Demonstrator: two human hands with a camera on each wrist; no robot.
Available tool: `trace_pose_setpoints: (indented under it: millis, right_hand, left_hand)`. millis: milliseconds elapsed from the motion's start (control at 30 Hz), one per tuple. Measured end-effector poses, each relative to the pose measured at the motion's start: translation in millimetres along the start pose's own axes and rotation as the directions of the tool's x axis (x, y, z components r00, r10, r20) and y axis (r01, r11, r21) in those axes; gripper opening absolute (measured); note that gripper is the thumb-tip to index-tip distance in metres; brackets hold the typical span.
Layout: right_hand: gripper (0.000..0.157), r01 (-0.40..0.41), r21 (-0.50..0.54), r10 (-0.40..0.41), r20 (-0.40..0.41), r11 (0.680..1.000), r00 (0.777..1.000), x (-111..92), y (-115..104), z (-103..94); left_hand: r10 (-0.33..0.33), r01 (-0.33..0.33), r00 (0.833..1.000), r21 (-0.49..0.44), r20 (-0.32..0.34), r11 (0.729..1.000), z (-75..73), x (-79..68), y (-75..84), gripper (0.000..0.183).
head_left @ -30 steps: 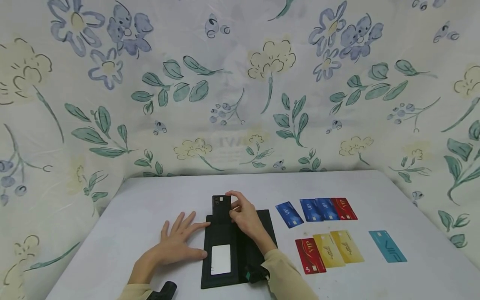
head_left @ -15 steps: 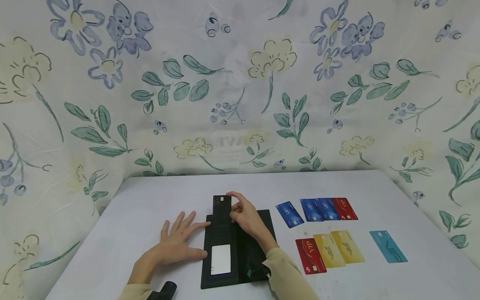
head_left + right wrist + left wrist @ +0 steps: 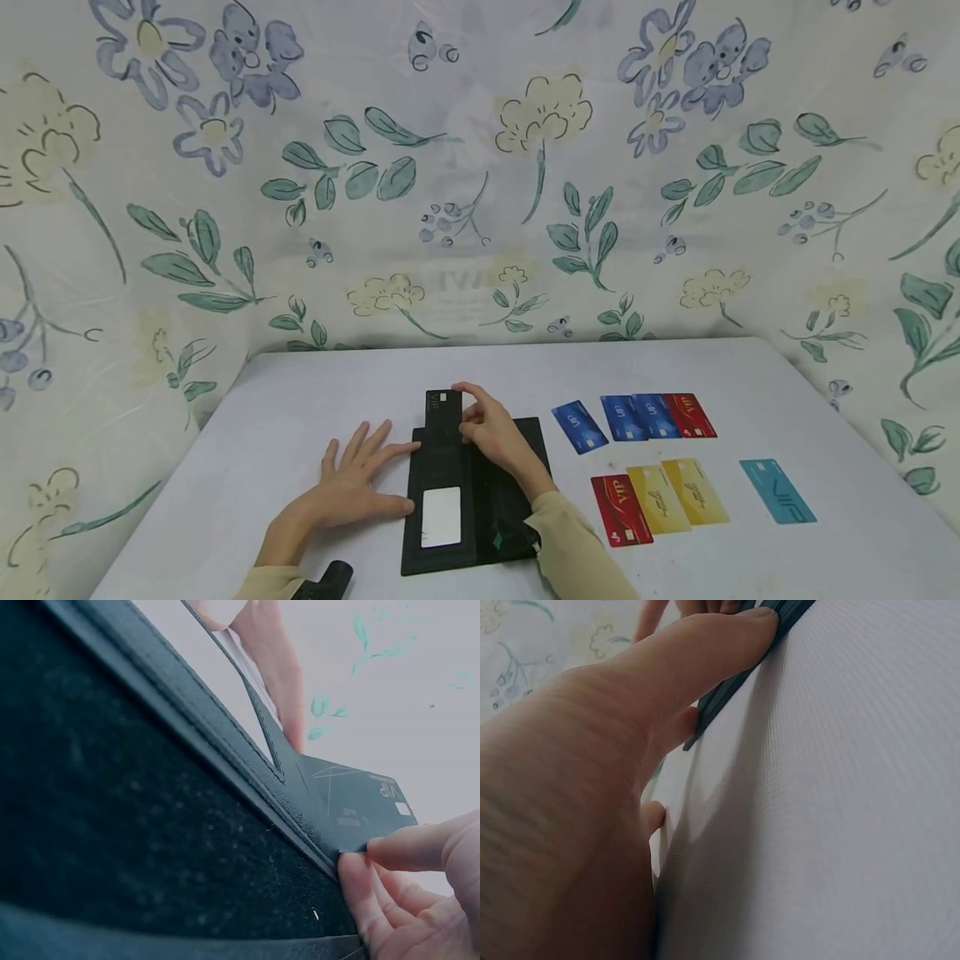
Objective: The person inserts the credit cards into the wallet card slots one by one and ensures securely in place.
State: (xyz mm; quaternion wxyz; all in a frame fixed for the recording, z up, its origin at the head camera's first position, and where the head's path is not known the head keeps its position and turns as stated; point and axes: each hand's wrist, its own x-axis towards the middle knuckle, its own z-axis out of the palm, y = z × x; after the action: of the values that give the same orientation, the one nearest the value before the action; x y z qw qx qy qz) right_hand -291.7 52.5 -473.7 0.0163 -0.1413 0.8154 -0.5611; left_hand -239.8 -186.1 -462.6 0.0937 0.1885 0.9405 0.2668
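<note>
A black card holder lies unfolded on the table, a white window in its left panel. Out of that panel's top edge sticks a black VIP card, its lower part hidden in the holder. My right hand pinches the card's right edge between thumb and finger; the right wrist view shows the thumb on it. My left hand rests on the table with fingers spread, index fingertip and thumb touching the holder's left edge. In the left wrist view the thumb lies against that edge.
To the right, one blue card lies apart from a row of overlapping blue and red cards. Nearer are a red card, two gold cards and a teal card. A flower-patterned curtain hangs behind the table.
</note>
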Motion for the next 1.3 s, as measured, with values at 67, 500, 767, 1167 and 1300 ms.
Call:
trace_pose_setpoints:
  millis: [67, 500, 767, 1167, 1300]
  right_hand:
    - [0.057, 0.002, -0.001, -0.002, 0.003, 1.000, 1.000, 0.1, -0.6, 0.1]
    - [0.056, -0.017, -0.018, 0.018, 0.027, 1.000, 0.999, 1.4, -2.3, -0.1]
    - [0.056, -0.033, -0.012, 0.033, 0.039, 0.999, 0.999, 1.7, -2.5, -2.2]
    - [0.057, -0.043, -0.017, 0.043, 0.046, 0.999, 0.998, 2.3, -1.9, -3.5]
    - [0.057, -0.035, -0.025, 0.037, 0.044, 0.999, 0.998, 1.9, -0.3, -3.5]
  left_hand:
    - [-0.001, 0.001, 1.000, 0.003, 0.002, 1.000, -0.2, 0.2, 0.0, 0.082]
    - [0.001, -0.001, 1.000, 0.011, -0.009, 1.000, 0.3, 1.1, -3.2, 0.081]
    - [-0.005, 0.005, 1.000, 0.006, -0.001, 1.000, 0.2, 1.4, -1.8, 0.081]
    - [0.006, -0.006, 1.000, 0.011, -0.004, 1.000, 1.3, 2.2, -2.4, 0.082]
    - [0.008, -0.008, 1.000, 0.013, -0.006, 1.000, 2.2, 2.3, -2.4, 0.082]
